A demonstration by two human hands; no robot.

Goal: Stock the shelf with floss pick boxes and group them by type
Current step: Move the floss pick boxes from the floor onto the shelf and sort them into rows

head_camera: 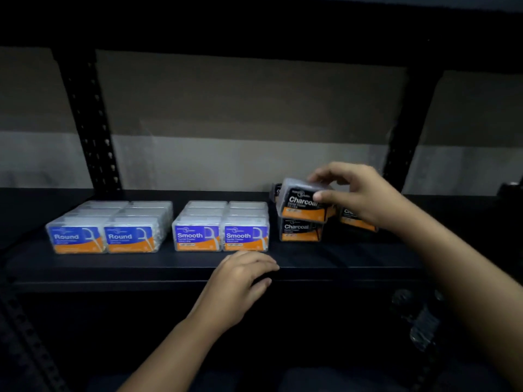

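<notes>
Gripping clear plastic Charcoal floss box with black-and-orange label [304, 203], right hand [358, 193] holds it tilted atop second Charcoal box [300, 230] standing on black metal shelf [339, 258]. Third Charcoal box [355, 220] partly hidden behind hand. Left hand [240, 281] rests relaxed at shelf front edge, holding nothing. Blue-labelled Round boxes [104, 230] grouped far left; Smooth boxes [222, 229] grouped beside them, small gap between.

Both forearms are bare to each hand, left [240, 281] and right [359, 193], with no sleeves.
</notes>
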